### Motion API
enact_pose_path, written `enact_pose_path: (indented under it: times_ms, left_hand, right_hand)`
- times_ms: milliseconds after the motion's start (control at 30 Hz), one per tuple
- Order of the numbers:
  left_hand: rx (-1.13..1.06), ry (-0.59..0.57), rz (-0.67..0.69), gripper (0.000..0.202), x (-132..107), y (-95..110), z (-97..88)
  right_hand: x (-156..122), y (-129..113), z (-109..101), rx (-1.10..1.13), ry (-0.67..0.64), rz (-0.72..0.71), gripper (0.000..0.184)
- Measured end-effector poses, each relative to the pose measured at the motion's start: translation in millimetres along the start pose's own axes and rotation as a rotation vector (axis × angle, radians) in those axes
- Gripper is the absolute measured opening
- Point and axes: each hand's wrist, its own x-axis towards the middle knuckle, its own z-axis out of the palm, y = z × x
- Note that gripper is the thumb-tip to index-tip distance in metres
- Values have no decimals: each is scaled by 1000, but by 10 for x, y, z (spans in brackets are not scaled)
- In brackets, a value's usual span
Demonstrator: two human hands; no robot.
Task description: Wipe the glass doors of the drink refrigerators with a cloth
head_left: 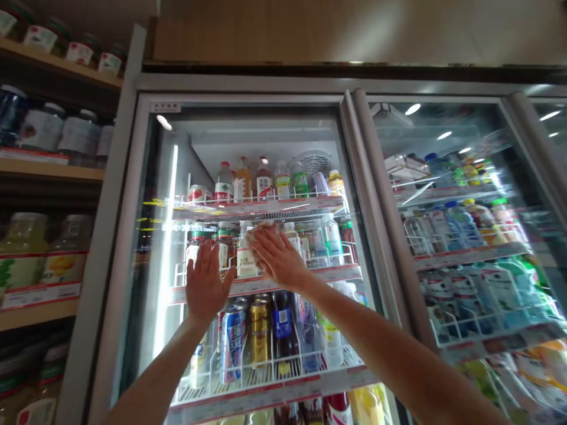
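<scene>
My right hand presses a pale crumpled cloth against the glass door of a drinks fridge. The cloth shows past its fingertips; most of it is hidden under the hand. Lower and to the left, my left hand is raised with its palm towards the same door and its fingers stretched out, holding nothing. Whether it touches the glass I cannot tell. Behind the pane, bottles and cans stand on wire shelves.
A metal door frame and upright handle run along the door's right side. Beyond them is a second glass door with more bottles. At left, wooden shelves carry jars. A brown panel spans the top.
</scene>
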Motion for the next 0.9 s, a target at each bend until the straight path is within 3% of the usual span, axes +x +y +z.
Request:
enact_pose_path:
  times_ms: [67,133,200,267,333,400,467,567,633,700,800,867,900]
  left_hand:
    - [26,12,-54,63,-85,8,-31]
    - [49,18,-83,63,-151,18,-45]
    - [63,18,-74,63,-183,13,-47]
    - [63,20,-51,62,-188,-7,-48]
    - [54,26,-51,61,-182,-24,-52]
    - [47,31,-76,62,-177,-22,-56]
    - [41,31,-115,63,-179,1,-56]
    - [18,18,-156,63,-184,38,-60]
    - [-10,-2,-164,62,-187,42,-68]
    - [-35,-15,-157,63,-193,29,-78]
    - [-64,1,-123,63,-211,8,-84]
    - [-70,17,-104,63,-229,5,-77]
    - [-67,25,-98,63,-240,4,-72]
  right_hand:
    - [-66,229,-109,-31,14,160,47]
    - [-54,559,-194,-81,114,531,49]
    - [89,679,-172,-70,177,722,52]
    - [278,473,-63,-13,169,627,52]
    - [380,132,43,51,97,321,50]
    - [330,-34,68,78,36,99,48]
    - [177,109,0,62,35,134,49]
    - [22,496,-125,18,176,550,53]
    - [56,450,-114,37,224,650,55]
    - [152,97,-20,92,148,488,54]
    - [247,-418,118,150,-22,88,50]
    - [231,-391,114,131,-32,93,51]
    - [210,-267,83,107,0,199,51]
